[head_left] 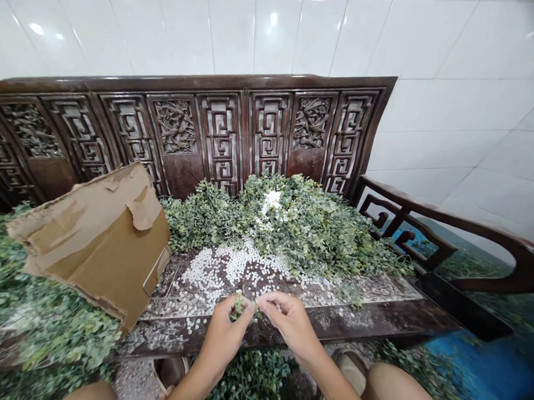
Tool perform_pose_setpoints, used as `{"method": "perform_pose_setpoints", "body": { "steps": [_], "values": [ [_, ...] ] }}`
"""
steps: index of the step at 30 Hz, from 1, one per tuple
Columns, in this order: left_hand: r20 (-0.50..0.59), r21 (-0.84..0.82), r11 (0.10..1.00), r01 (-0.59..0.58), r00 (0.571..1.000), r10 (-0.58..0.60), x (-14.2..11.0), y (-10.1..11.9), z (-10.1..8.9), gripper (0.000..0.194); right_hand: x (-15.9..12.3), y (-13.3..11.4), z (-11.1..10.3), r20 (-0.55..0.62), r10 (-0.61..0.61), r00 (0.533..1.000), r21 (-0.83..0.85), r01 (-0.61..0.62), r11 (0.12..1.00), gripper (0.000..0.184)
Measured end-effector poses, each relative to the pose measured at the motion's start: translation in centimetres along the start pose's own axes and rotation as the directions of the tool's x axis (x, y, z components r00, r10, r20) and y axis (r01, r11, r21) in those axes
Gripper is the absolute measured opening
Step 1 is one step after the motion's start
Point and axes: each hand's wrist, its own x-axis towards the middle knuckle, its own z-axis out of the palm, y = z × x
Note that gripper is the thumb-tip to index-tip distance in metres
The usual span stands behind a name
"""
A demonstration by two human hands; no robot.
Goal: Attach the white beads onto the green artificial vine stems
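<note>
A white tiled wall [274,41] fills the background. Against it stands a long dark wooden counter [345,322], its high back cut with angular fretwork and carved panels, a curved armrest at the right end. A large heap of green artificial foliage [323,232] covers the rear right of the seat, leaning toward the back. More leafy stems [62,326] spread over the left end and hang past the front edge. Between the two masses a torn piece of brown cardboard [108,240] stands tilted, a thin bent wire [155,270] at its right side. Below, a bunch of greenery [250,379] lies between the person's shoes [350,369], and a blue surface [484,377] shows at the lower right.

Both hands meet just in front of the counter's edge. The left hand [228,325] holds a small green sprig [239,306] between thumb and forefinger. The right hand [290,322] has a narrow grip, thumb and forefinger together at the sprig's right side; whether anything sits between them cannot be told. Smallest are the white discs [220,269], scattered thickly behind the hands, with a little pile [272,200] atop the heap.
</note>
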Motion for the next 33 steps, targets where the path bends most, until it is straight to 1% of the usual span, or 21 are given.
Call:
{"method": "perform_pose_setpoints", "body": {
  "steps": [7, 12, 14, 16, 17, 19, 21, 23, 24, 26, 28, 29, 31, 33],
  "values": [
    [-0.011, -0.069, 0.996, 0.048, 0.999, -0.049, 0.0, -0.2, 0.2, 0.03, 0.2, -0.1, 0.1, -0.014, -0.008, 1.0, -0.008, 0.008, 1.0, 0.029],
    [-0.013, -0.093, 0.994, 0.053, 0.998, -0.054, 0.1, -0.4, 0.3, 0.03, 0.2, -0.6, 0.1, 0.045, -0.047, 0.998, -0.036, 0.049, 0.998, 0.027],
    [-0.012, -0.092, 0.994, 0.055, 0.998, -0.056, 0.2, -0.3, 0.3, 0.029, 0.2, -0.5, 0.3, 0.045, -0.03, 0.999, 0.005, 0.03, 1.0, 0.026],
    [-0.011, -0.097, 0.994, 0.048, 0.999, -0.049, 0.3, -0.3, 0.3, 0.029, 0.2, 0.0, 0.5, 0.008, 0.046, 0.999, 0.136, -0.046, 0.99, 0.027],
    [-0.018, -0.105, 0.993, 0.046, 0.999, -0.048, 0.4, -0.3, 0.3, 0.03, 0.3, 0.4, 0.6, -0.019, 0.102, 0.995, 0.236, -0.095, 0.967, 0.026],
    [-0.053, -0.143, 0.987, 0.078, 0.995, -0.086, 0.5, -0.6, 0.4, 0.033, 0.7, 1.3, 0.6, -0.076, 0.24, 0.968, 0.462, -0.179, 0.868, 0.02],
    [-0.078, -0.236, 0.953, 0.189, 0.974, -0.212, 0.5, -1.1, 0.6, 0.038, 1.1, 2.1, 0.3, -0.107, 0.383, 0.918, 0.619, -0.24, 0.748, 0.01],
    [-0.044, -0.342, 0.891, 0.299, 0.942, -0.333, 0.5, -1.7, 0.9, 0.045, 1.4, 2.7, -0.1, -0.11, 0.457, 0.883, 0.67, -0.274, 0.69, 0.003],
    [-0.014, -0.377, 0.868, 0.323, 0.935, -0.354, 0.5, -2.0, 1.0, 0.047, 1.5, 2.8, -0.2, -0.108, 0.47, 0.876, 0.674, -0.283, 0.682, 0.007],
    [0.017, -0.396, 0.871, 0.292, 0.95, -0.311, 0.4, -2.2, 1.1, 0.047, 1.4, 2.8, -0.3, -0.107, 0.478, 0.872, 0.683, -0.286, 0.673, 0.015],
    [0.008, -0.369, 0.9, 0.231, 0.969, -0.245, 0.4, -2.0, 1.0, 0.044, 1.1, 2.6, -0.3, -0.079, 0.489, 0.869, 0.696, -0.303, 0.651, 0.016],
    [0.001, -0.349, 0.912, 0.217, 0.973, -0.232, 0.4, -1.8, 0.9, 0.041, 1.0, 2.4, -0.3, -0.052, 0.49, 0.87, 0.701, -0.317, 0.638, 0.014],
    [-0.015, -0.294, 0.93, 0.221, 0.972, -0.236, 0.5, -1.3, 0.6, 0.037, 0.6, 1.9, -0.2, 0.016, 0.469, 0.883, 0.698, -0.346, 0.627, 0.009],
    [-0.048, -0.233, 0.948, 0.215, 0.972, -0.232, 0.6, -1.0, 0.4, 0.035, 0.4, 1.6, -0.1, 0.072, 0.429, 0.9, 0.68, -0.359, 0.639, 0.014]
  ]
}}
